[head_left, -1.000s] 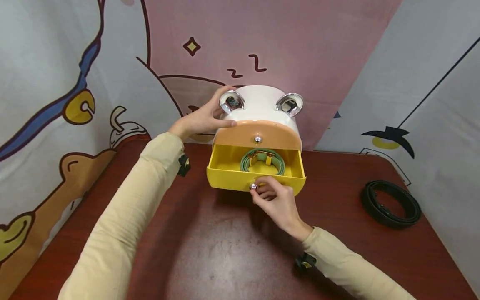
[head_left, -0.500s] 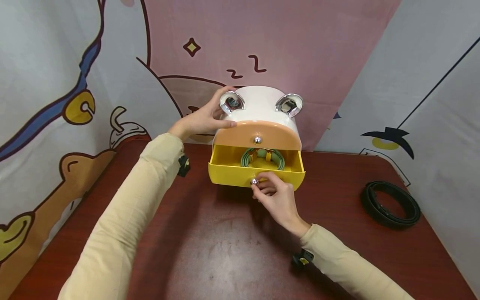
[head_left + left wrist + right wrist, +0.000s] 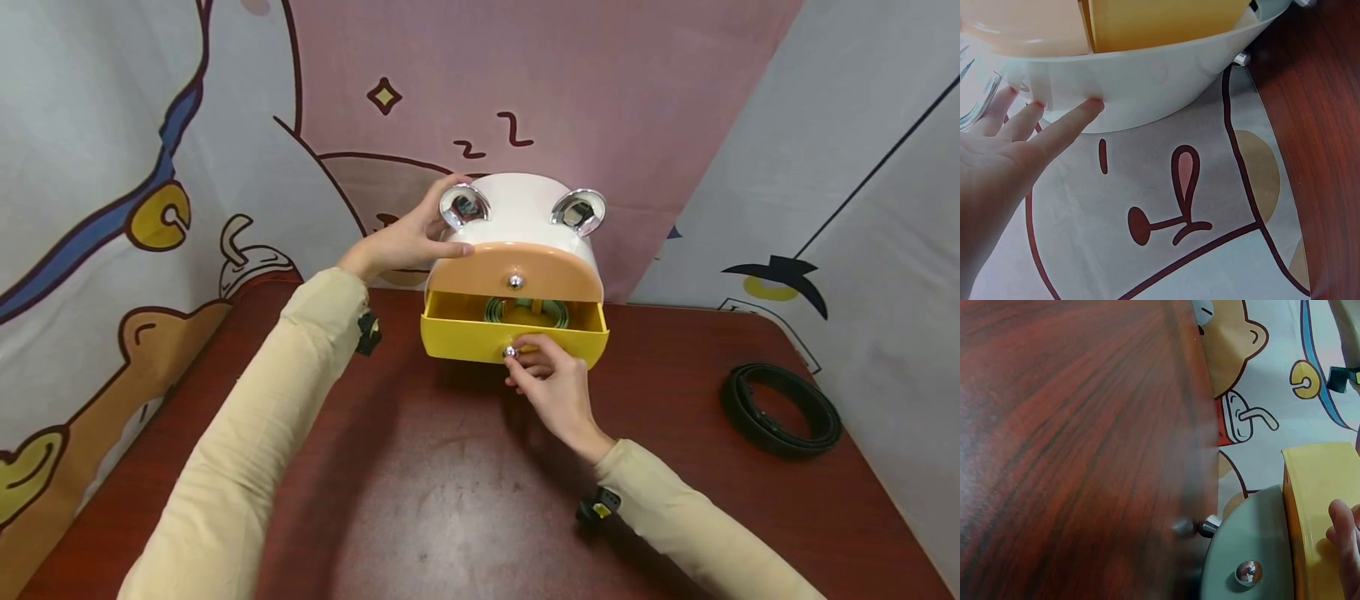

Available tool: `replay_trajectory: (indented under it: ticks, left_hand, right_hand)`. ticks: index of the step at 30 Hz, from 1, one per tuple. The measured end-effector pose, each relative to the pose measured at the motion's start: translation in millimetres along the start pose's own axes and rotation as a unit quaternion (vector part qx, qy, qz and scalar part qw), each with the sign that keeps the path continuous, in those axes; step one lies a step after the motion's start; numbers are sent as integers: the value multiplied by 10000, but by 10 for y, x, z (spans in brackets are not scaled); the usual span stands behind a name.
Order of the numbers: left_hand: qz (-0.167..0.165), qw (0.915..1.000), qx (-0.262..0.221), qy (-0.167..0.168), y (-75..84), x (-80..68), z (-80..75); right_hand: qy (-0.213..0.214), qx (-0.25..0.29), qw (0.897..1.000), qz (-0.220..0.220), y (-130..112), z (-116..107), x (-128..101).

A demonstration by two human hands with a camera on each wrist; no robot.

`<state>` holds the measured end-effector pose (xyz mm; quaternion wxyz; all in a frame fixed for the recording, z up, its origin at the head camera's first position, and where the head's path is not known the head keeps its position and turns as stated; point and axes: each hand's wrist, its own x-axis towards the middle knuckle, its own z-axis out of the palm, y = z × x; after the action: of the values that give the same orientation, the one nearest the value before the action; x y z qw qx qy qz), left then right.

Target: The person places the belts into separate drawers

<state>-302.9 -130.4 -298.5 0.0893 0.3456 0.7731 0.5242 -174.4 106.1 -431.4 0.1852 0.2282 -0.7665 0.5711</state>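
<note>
— Since a second ago the yellow drawer (image 3: 513, 337) has been pushed further in; only a strip of the green belt (image 3: 525, 310) inside is seen.

— How is it held?

— Its silver knob (image 3: 510, 352) is pinched by the right hand (image 3: 551, 387). Beyond, the white cabinet (image 3: 525, 212) is braced by the left hand (image 3: 408, 237), fingers spread flat, so it is kept from sliding on the desk (image 3: 450, 500).

Both my arms reach forward, toward frame centre.
My left hand (image 3: 408, 239) lies flat, fingers straight; my right hand (image 3: 551, 387) curls, fingertips pinched together.
</note>
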Motion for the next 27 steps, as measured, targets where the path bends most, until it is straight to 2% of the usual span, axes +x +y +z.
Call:
replay_trajectory:
  ticks: [9,18,27]
  left_hand:
    - [-78,9999,113,1,4,-10,-8]
    - [-88,10000,-20,36,-17,24,-3]
    - [-140,9999,-9,64,-13,9,-5]
  right_hand:
    - [52,-51,9996,262,26,10,109]
    - [32,-157,9997,203,-290,-6,171]
    - [106,-142,9998,89,-239,10,214]
